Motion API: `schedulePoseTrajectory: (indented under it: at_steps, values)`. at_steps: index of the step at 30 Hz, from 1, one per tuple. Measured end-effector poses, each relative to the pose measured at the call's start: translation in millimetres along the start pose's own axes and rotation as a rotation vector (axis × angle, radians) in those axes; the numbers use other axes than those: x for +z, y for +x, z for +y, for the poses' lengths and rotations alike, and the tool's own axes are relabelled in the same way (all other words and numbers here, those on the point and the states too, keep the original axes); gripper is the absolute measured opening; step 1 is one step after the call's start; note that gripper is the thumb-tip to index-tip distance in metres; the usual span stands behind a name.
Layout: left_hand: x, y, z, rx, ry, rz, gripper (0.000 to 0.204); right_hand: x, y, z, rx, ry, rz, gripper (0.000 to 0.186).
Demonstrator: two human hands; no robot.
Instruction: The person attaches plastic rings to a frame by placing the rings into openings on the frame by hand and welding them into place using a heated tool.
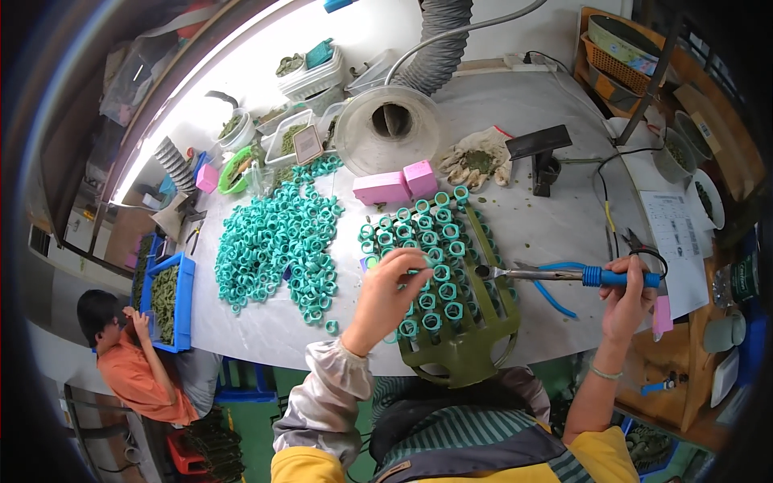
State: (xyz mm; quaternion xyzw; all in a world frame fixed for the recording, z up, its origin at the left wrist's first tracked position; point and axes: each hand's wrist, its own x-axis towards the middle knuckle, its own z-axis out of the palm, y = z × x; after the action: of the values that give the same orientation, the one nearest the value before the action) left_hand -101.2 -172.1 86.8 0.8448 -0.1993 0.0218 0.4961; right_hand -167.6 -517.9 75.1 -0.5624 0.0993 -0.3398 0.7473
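Note:
My right hand [626, 299] is wrapped round the blue handle of a soldering iron [555, 274], whose metal shaft points left over a dark green slotted rack [459, 354]. Rows of teal rings [431, 323] stand on that rack. Above the rack's left half, my left hand [388, 291] has thumb and fingertips pinched together, close to the iron's tip. Some teal shows at the fingertips, but whether it is held or stands behind them I cannot tell. Left of the rack lies a big heap of loose teal rings [274, 241].
Behind the rack stand pink blocks [382, 188], a glove [477, 158], a dark metal stand [541, 165] and a clear funnel [354, 137] on a grey duct. Pliers [636, 241] and a paper sheet [675, 249] lie right. Another person in orange [145, 370] sits left beside a blue tray [183, 306].

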Motion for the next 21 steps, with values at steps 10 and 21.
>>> schedulePoseTrajectory:
  at_steps: [10, 21]
  values:
    - [52, 20, -4, 0.262, 0.303, -0.084, 0.03, 10, -7, 11, -0.008, 0.013, -0.027, 0.026]
    - [52, 24, -5, 0.315, 0.329, -0.141, 0.03, -1, 0, -1, -0.009, -0.008, 0.007, 0.026]
